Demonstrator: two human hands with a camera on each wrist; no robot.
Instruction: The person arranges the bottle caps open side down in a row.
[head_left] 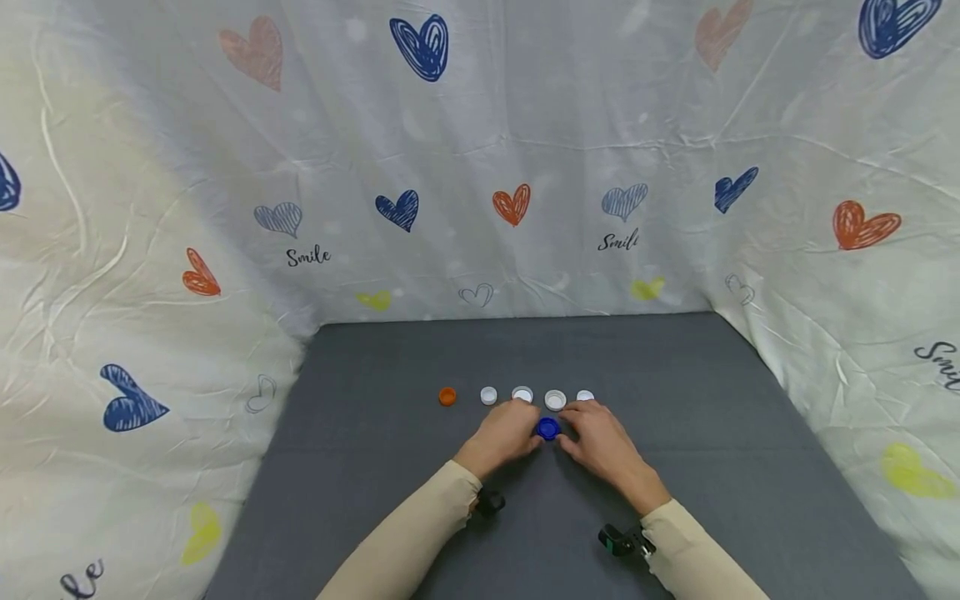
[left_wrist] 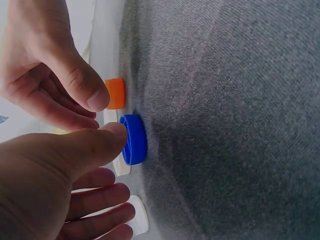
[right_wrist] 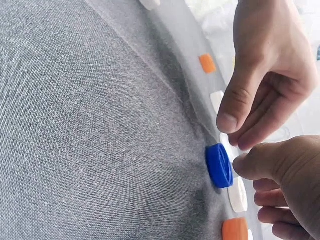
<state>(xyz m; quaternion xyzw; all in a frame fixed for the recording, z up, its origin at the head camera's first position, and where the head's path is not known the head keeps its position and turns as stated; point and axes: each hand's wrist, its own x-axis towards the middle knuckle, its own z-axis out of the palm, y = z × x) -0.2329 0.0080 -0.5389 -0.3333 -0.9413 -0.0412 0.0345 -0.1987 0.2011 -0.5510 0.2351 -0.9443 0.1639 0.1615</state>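
In the head view I see the blue cap [head_left: 548, 428] on the gray cloth [head_left: 390, 417], with the left hand [head_left: 504, 433] just left of it and the right hand [head_left: 606, 442] just right. White caps [head_left: 555, 400] sit behind it. I think soft fingertips on both sides would keep it flat. "Smile" [head_left: 309, 256] is written behind it, on the curtain [head_left: 450, 117].

In the left wrist view, the left hand is loose, fingers apart, pinching nothing.

In the right wrist view, the right hand is loosely bent beside the cap, not squeezing it. I can't read any writing there.
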